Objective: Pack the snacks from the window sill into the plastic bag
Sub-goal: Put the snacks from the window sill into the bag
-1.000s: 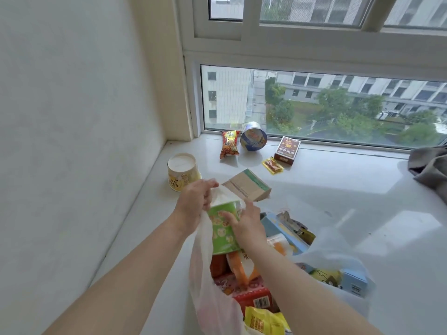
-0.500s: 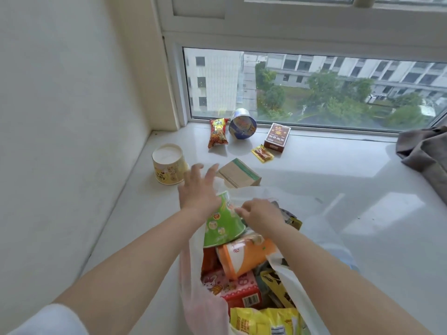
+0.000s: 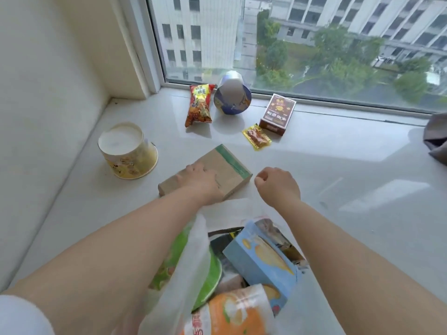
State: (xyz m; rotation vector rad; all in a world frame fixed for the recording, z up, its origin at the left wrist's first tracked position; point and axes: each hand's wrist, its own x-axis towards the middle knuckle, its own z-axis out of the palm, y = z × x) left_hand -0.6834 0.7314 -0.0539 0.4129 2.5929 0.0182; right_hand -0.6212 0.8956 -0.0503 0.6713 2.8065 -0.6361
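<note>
Snacks still on the window sill (image 3: pixel 338 165): brown box with a green end strip (image 3: pixel 217 170) nearest the bag, yellow paper cup (image 3: pixel 128 153) at its 9 o'clock by the wall, red chip packet (image 3: pixel 199 105) and blue foil-top bowl (image 3: pixel 232 97) at 12 o'clock against the glass, dark red box (image 3: pixel 277 114) and small yellow sachet (image 3: pixel 257 139) at about 1 o'clock. Plastic bag (image 3: pixel 191 267) sits at 6 o'clock under both forearms, mouth open toward the loose items, probably kept close so each pick is a short carry. Inside it: green cup (image 3: pixel 210 274), light blue box (image 3: pixel 263 262), orange pouch (image 3: pixel 232 313), others too jumbled to name. Left hand (image 3: pixel 203 183) lies palm down on the near half of the brown box, fingers (image 3: pixel 193 169) spread flat over its top and touching it; no wrap around the edges visible, so not a closed hold yet, likely the start of a pick. Thumb side hidden, cannot tell if it hooks the near edge. Right hand (image 3: pixel 278 187) hovers just beside the box at its 3 o'clock, curled into a loose fist, holding nothing, touching nothing visible. Grey cloth (image 3: pixel 435 139) at far 3 o'clock edge, not a snack. Six items unpacked, by my count.
</note>
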